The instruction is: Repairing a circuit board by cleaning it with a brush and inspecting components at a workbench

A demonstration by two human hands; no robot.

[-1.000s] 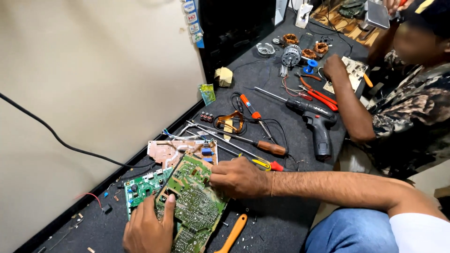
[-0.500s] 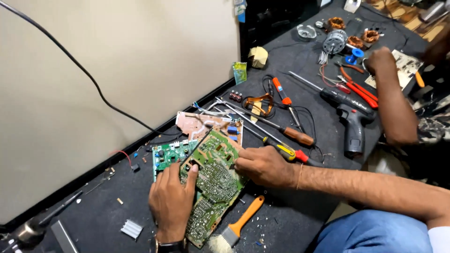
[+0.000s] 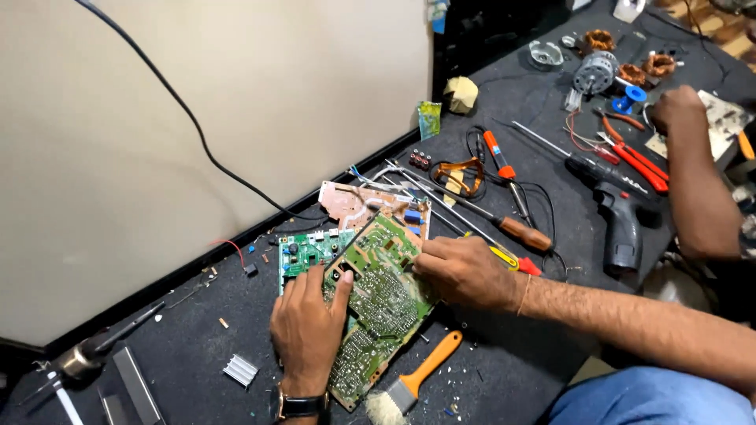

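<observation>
circuit board [image 3: 378, 303]: green, faintly glossy, rough with solder dots
table [image 3: 543, 330], under the board: black, matt, dusty
brush [image 3: 417, 376], right of the board: orange glossy plastic handle, pale bristles
heat sink [image 3: 239, 369], left of the board: ribbed bare metal
drill [image 3: 618, 212], far right of the board: black matt plastic

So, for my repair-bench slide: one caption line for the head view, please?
Both hands, left hand and right hand, press on a large green circuit board on a cluttered dark workbench.
</observation>
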